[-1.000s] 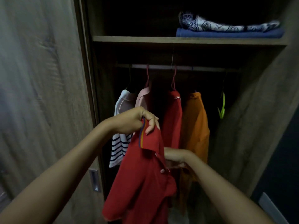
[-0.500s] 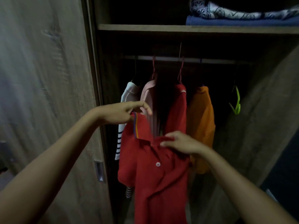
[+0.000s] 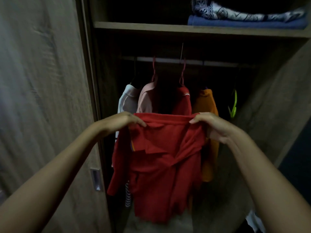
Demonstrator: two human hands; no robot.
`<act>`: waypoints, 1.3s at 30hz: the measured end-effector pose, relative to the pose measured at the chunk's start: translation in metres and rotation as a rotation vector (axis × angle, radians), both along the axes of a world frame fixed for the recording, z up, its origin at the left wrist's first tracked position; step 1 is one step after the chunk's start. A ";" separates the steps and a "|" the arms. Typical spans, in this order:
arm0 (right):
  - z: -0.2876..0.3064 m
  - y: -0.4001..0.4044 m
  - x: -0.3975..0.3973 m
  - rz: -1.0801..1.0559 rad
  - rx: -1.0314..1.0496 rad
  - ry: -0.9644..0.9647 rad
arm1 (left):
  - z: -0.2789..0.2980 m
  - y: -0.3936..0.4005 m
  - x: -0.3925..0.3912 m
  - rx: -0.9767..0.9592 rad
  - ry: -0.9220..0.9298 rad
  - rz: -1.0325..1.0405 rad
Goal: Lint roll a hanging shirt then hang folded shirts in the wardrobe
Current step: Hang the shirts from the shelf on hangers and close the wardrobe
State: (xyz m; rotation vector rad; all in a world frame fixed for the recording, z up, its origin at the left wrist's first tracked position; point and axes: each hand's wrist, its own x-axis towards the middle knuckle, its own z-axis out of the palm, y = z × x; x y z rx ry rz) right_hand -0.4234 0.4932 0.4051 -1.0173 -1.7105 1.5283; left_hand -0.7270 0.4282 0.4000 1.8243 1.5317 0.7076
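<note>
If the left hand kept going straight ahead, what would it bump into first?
Most likely the pink shirt on the rail, just beyond the left hand. That hand has its grip on the red shirt, so this would go along. Depth is hard to judge here.

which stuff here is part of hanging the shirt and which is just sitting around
In use: red shirt held by left hand and right hand; rail; empty green hanger.

Lying about: folded blue cloth, patterned cloth, orange shirt, pink shirt.
</note>
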 end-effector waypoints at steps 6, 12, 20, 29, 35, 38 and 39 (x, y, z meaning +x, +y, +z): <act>-0.003 0.011 0.008 -0.374 0.368 -0.147 | -0.013 0.018 0.015 0.687 0.310 0.101; -0.008 0.013 0.024 -0.488 0.924 -0.533 | -0.015 0.022 0.012 0.641 0.260 0.268; -0.012 0.006 0.033 -0.485 1.043 -0.972 | -0.014 0.023 0.032 0.594 0.227 0.276; 0.006 0.000 0.030 -0.299 0.699 -1.012 | -0.008 0.039 0.059 0.604 -0.006 0.291; 0.062 0.040 0.049 -1.042 1.017 -0.486 | 0.007 0.041 0.078 0.777 0.089 0.153; 0.078 0.074 0.060 -1.125 0.712 -0.615 | 0.007 0.040 0.082 0.778 0.131 0.139; 0.079 0.085 0.062 -1.115 0.614 -0.659 | 0.005 0.040 0.082 0.775 0.143 0.136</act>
